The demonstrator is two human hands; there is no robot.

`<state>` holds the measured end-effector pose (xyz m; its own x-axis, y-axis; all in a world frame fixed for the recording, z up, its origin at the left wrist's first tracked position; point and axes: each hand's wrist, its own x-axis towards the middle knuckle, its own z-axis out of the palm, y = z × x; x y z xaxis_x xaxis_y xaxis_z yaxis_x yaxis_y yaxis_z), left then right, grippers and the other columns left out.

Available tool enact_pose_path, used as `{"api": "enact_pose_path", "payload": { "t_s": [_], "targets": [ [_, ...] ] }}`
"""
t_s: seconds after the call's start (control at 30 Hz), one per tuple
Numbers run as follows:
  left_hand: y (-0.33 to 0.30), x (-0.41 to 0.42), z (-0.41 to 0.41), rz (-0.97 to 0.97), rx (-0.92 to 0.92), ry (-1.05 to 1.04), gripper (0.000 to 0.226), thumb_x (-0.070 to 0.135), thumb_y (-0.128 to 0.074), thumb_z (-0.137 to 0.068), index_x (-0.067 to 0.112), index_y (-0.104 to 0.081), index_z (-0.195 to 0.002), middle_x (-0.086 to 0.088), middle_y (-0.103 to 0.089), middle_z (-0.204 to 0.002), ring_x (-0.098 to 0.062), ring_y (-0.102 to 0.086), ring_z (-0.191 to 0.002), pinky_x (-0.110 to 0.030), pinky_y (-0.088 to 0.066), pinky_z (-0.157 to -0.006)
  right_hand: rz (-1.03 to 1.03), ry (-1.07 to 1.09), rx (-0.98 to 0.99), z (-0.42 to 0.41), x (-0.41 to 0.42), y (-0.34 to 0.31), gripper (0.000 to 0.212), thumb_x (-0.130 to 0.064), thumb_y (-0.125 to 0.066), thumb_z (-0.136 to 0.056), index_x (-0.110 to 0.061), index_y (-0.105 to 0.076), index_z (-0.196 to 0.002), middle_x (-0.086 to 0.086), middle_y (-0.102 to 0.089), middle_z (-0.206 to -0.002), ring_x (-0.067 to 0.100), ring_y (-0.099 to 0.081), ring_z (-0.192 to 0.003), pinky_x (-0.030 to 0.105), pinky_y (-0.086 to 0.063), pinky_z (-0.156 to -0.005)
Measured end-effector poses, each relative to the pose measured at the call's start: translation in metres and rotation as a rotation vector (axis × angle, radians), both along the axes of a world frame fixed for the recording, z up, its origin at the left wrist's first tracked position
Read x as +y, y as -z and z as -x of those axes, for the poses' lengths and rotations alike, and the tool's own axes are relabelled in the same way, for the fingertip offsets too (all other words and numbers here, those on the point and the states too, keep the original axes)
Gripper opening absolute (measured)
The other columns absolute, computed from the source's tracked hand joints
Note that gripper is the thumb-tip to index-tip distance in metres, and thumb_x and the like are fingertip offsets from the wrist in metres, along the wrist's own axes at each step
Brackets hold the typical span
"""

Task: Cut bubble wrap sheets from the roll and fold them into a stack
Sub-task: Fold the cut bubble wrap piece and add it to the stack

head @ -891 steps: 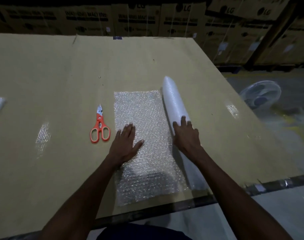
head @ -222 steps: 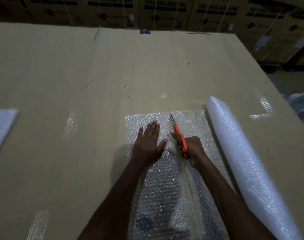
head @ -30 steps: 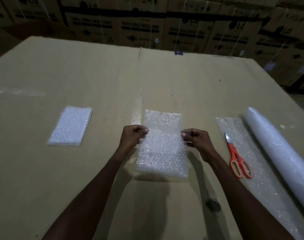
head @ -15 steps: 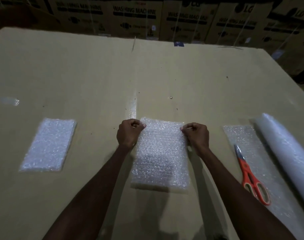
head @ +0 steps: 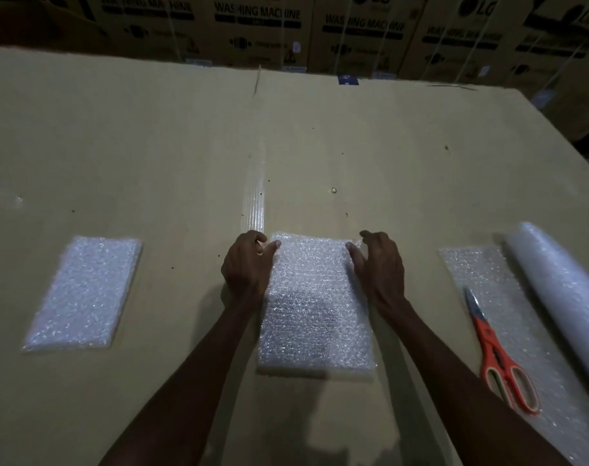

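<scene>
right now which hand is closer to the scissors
Right. The right hand rests at the folded sheet's right edge, with bare cardboard between it and the scissors further right. The left hand is at the sheet's left edge, farther away.

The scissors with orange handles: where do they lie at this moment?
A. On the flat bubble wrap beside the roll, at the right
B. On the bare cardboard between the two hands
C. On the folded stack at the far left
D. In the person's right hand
A: the scissors lie on the unrolled bubble wrap next to the roll, and neither hand touches them.
</scene>
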<state>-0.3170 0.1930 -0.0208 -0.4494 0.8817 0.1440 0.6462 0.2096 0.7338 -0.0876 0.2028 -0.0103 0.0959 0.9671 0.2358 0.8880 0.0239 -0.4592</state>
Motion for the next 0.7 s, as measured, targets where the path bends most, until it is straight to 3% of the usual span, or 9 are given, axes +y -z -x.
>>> {"api": "enact_pose_path", "payload": {
  "t_s": [0.1, 0.17, 0.23, 0.33, 0.47, 0.7],
  "targets": [
    [0.011, -0.019, -0.004, -0.292, 0.17, 0.166, 0.015, 0.03, -0.07, -0.093, 0.016, -0.068, -0.091, 0.003, -0.067, -0.088, -0.014, -0.062, -0.077, -0.022, -0.039, -0.063, 0.008, -0.173, 0.014, 0.014, -0.024, -0.003, 0.04, -0.032, -0.054, -0.1, -0.003, -0.066, -0.125, 0.018, -0.068, -0.121, 0.036, -0.065, -0.105, 0.042, -0.052, -0.085],
    [0.024, -0.031, -0.01, -0.436, 0.324, 0.319, 0.017, 0.024, -0.059, -0.098, 0.012, -0.07, -0.094, -0.002, -0.07, -0.094, -0.02, -0.067, -0.085, -0.026, -0.049, -0.067, 0.105, -0.242, 0.032, 0.026, -0.044, -0.004, 0.041, -0.033, -0.05, -0.103, -0.006, -0.062, -0.132, 0.015, -0.065, -0.132, 0.033, -0.062, -0.115, 0.041, -0.049, -0.093],
    [0.039, -0.04, -0.02, -0.4, 0.494, 0.408, 0.029, 0.024, -0.049, -0.099, 0.007, -0.071, -0.108, -0.011, -0.071, -0.113, -0.031, -0.066, -0.111, -0.04, -0.054, -0.088, 0.224, -0.279, -0.042, 0.035, -0.061, 0.001, 0.053, -0.042, -0.039, -0.105, -0.008, -0.053, -0.143, 0.016, -0.053, -0.148, 0.032, -0.05, -0.135, 0.043, -0.04, -0.108],
    [0.051, -0.056, -0.033, -0.186, 0.549, 0.474, 0.049, 0.029, -0.035, -0.101, 0.002, -0.058, -0.136, -0.016, -0.052, -0.146, -0.033, -0.042, -0.142, -0.056, -0.036, -0.112, 0.336, -0.343, -0.204, 0.041, -0.072, 0.019, 0.083, -0.057, -0.008, -0.095, -0.008, -0.029, -0.158, 0.017, -0.017, -0.168, 0.032, -0.015, -0.156, 0.049, -0.011, -0.124],
    [0.058, -0.06, -0.032, -0.156, 0.587, 0.511, 0.054, 0.028, -0.034, -0.1, 0.001, -0.051, -0.143, -0.018, -0.044, -0.153, -0.032, -0.04, -0.143, -0.057, -0.033, -0.113, 0.258, -0.348, -0.275, 0.038, -0.073, 0.039, 0.075, -0.054, -0.019, -0.101, -0.005, -0.033, -0.157, 0.02, -0.02, -0.165, 0.035, -0.02, -0.154, 0.055, -0.015, -0.122],
    [0.057, -0.059, -0.029, -0.104, 0.586, 0.529, 0.051, 0.029, -0.034, -0.102, 0.003, -0.052, -0.143, -0.015, -0.046, -0.151, -0.029, -0.042, -0.142, -0.06, -0.032, -0.112, 0.288, -0.387, -0.278, 0.036, -0.074, 0.037, 0.079, -0.056, -0.013, -0.1, -0.005, -0.027, -0.159, 0.02, -0.014, -0.167, 0.034, -0.013, -0.156, 0.052, -0.007, -0.124]
  ]
}}
